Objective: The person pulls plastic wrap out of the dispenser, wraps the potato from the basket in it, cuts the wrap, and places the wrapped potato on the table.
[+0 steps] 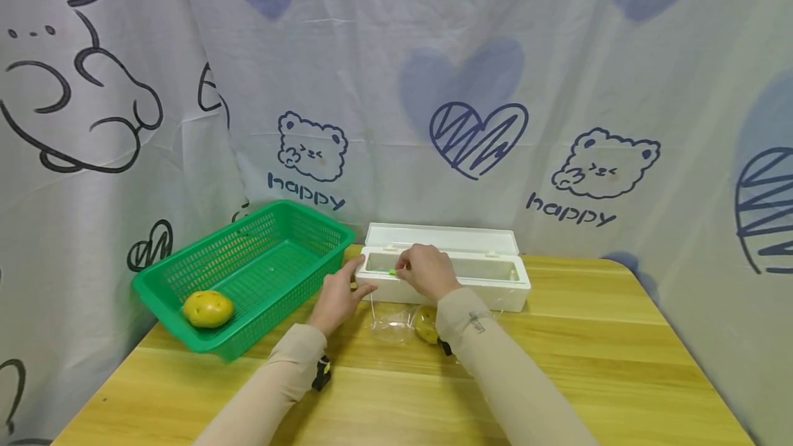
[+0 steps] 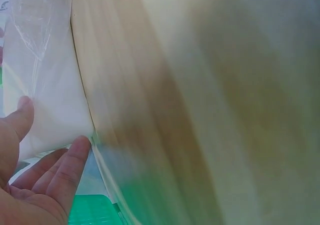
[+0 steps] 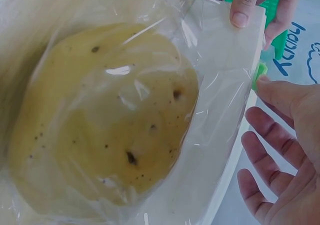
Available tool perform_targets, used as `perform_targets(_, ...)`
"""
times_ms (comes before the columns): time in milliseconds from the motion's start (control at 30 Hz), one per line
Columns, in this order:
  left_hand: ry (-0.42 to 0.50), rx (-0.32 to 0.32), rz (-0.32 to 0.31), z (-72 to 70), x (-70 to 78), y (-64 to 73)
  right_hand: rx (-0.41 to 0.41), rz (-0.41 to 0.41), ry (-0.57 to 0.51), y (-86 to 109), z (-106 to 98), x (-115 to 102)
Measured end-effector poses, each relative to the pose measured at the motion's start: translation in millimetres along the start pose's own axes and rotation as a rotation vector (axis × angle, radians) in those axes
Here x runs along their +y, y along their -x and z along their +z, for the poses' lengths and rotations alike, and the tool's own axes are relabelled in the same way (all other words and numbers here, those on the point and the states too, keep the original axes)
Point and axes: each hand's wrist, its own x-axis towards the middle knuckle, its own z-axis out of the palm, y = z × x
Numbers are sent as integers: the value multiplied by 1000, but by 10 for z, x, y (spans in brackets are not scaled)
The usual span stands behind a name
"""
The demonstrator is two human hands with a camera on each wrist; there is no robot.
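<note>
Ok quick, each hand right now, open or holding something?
Left hand: holding the white box by its left end.
Right hand: pinching the small green piece.

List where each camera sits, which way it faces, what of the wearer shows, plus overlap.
Head: worn on the head, facing forward and down at the white box, green basket and table; left hand, right hand and sleeves show.
Left wrist: faces the box's end and the table; left hand shows.
Right wrist: faces the film-covered potato beside the box; right hand shows, left hand at top.
Shared: head and right wrist both show that potato and the green piece at the right fingertips.
</note>
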Motion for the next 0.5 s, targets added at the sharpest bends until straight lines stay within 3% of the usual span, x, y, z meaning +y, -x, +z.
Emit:
perform_targets(200,9,5,16,-1,5,2,-11,5,-5,12,-15,43)
perform_targets(500,30,-13,-29,0,-11,-8,-27,16,-23,47,-48,113)
